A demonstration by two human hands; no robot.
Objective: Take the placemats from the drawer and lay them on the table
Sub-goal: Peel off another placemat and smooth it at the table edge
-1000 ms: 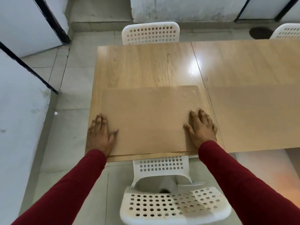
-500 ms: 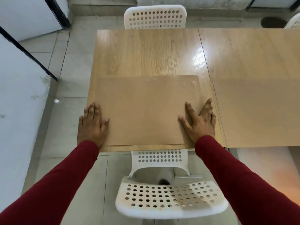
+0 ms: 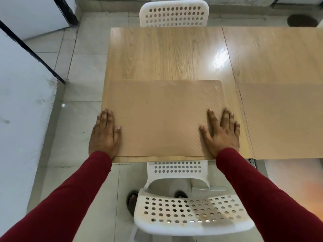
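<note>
A tan, textured placemat (image 3: 162, 117) lies flat on the near left part of the wooden table (image 3: 166, 53), its front edge close to the table's edge. My left hand (image 3: 104, 135) rests palm down on the mat's near left corner, fingers together. My right hand (image 3: 221, 132) presses flat on the near right corner with fingers spread. A second tan placemat (image 3: 283, 119) lies flat on the table to the right, a narrow gap between the two mats. Neither hand grips anything.
A white perforated chair (image 3: 188, 210) stands tucked in right below me, between my arms. Another white chair (image 3: 174, 13) faces me across the table. A white wall (image 3: 21, 110) runs along the left, with tiled floor (image 3: 83, 67) between it and the table.
The view tilted down and nearer to the table. Both hands stay flat on the mat's near corners; my right hand's fingers have spread apart.
</note>
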